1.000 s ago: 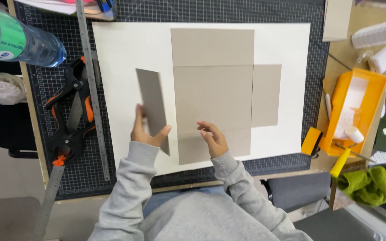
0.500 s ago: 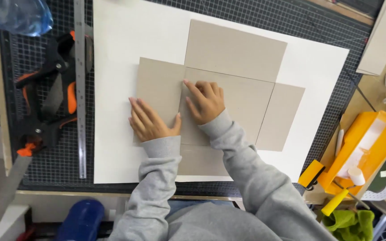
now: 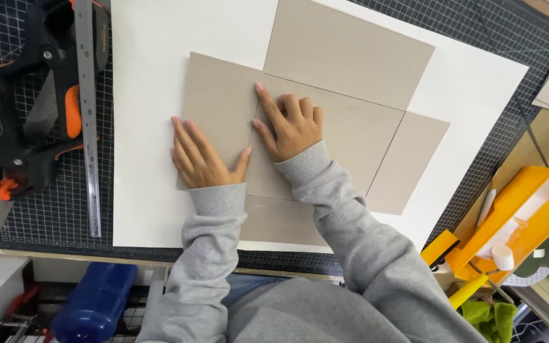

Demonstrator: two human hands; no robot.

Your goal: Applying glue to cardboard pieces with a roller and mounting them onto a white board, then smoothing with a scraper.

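left hand (image 3: 203,155) lying flat, fingers spread, pressing the small grey cardboard rectangle (image 3: 218,105) at frame centre-left | right hand (image 3: 292,124) pressing its seam with the large grey cardboard panel (image 3: 338,136), index extended | both resting on the white paper sheet (image 3: 154,121) | risk: uneven pressure may be skewing the piece, opening a gap | steel ruler (image 3: 88,121) lying far left on the surface

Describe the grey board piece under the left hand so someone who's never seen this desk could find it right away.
Start at the large white sheet on the black gridded cutting mat. Grey board panels lie on it in a cross; the left panel sits under the flat left hand. It alone lies left of the centre panel.
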